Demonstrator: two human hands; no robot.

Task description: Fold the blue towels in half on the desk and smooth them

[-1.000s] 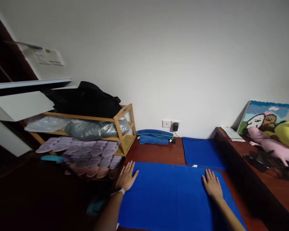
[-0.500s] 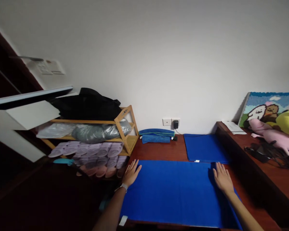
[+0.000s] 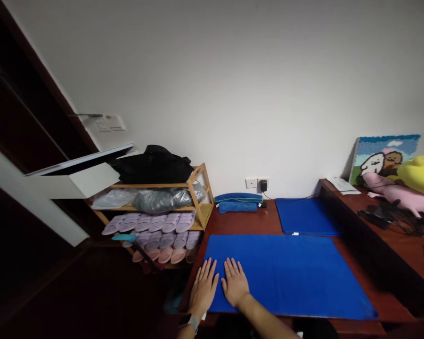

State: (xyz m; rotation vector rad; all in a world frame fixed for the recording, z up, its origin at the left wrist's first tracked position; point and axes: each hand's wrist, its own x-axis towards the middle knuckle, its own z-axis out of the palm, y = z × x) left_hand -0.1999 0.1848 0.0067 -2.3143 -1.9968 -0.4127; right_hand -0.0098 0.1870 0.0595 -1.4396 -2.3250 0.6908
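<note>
A blue cloth [image 3: 293, 278] lies spread out over the front of the reddish-brown table [image 3: 240, 223]. My left hand [image 3: 203, 288] rests at the cloth's left edge with its fingers stretched forward. Close beside it, my right hand [image 3: 236, 284] lies flat on the cloth, palm down and fingers extended. Neither hand holds anything. Behind the spread cloth, toward the right, is a folded blue cloth [image 3: 307, 216] with a small white tag. Rolled or folded blue cloths [image 3: 238, 202] sit against the wall.
Left of the table stands a wooden rack [image 3: 199, 202] with rows of slippers [image 3: 169, 222] and a black bag [image 3: 155, 165] on top. A raised ledge [image 3: 392, 240] on the right bears a pink plush toy [image 3: 403, 195], cables and a picture [image 3: 388, 155]. A charger [image 3: 263, 185] is plugged into the wall.
My right hand has moved from the cloth's right side across to its left side, beside my left hand. My left hand has come slightly nearer. The view has shifted a little.
</note>
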